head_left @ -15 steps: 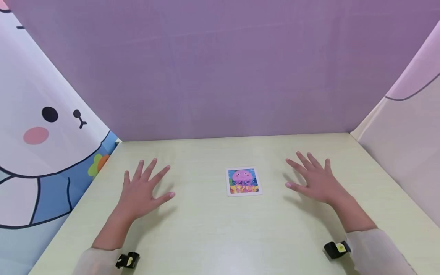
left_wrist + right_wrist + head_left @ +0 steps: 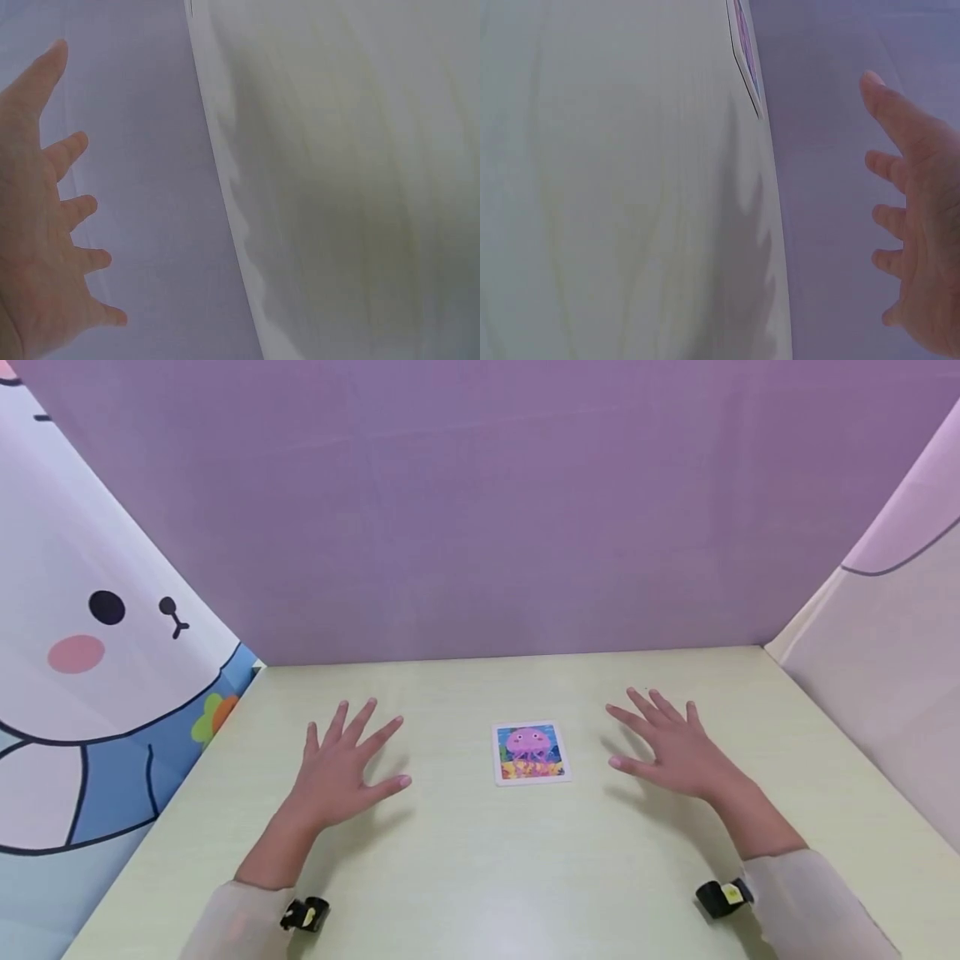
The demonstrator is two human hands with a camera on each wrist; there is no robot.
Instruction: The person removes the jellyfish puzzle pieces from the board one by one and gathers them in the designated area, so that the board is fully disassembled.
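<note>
A square card [image 2: 532,753] with a white border and a pink jellyfish picture lies flat on the table, between the two hands. To its left my left hand [image 2: 337,777] hovers above the tabletop, fingers spread and holding nothing. On the card's other side my right hand [image 2: 678,747] is raised the same way, its fingers apart, touching nothing. Each hand casts a shadow on the table. In the right wrist view a slanted edge of the card [image 2: 746,56] shows at the top, beyond the right hand [image 2: 926,217]. The left wrist view has only the spread left hand [image 2: 45,225] over the table.
The pale table [image 2: 480,868] ends at a purple cloth wall [image 2: 480,510]. A cloth with a cartoon animal [image 2: 112,710] hangs along the left, and a pale cloth [image 2: 885,677] along the right. Black wrist cameras [image 2: 306,913] sit at both sleeves.
My left hand has moved right, toward the card, and my right hand has shifted slightly left. Both remain spread. The card lies where it was.
</note>
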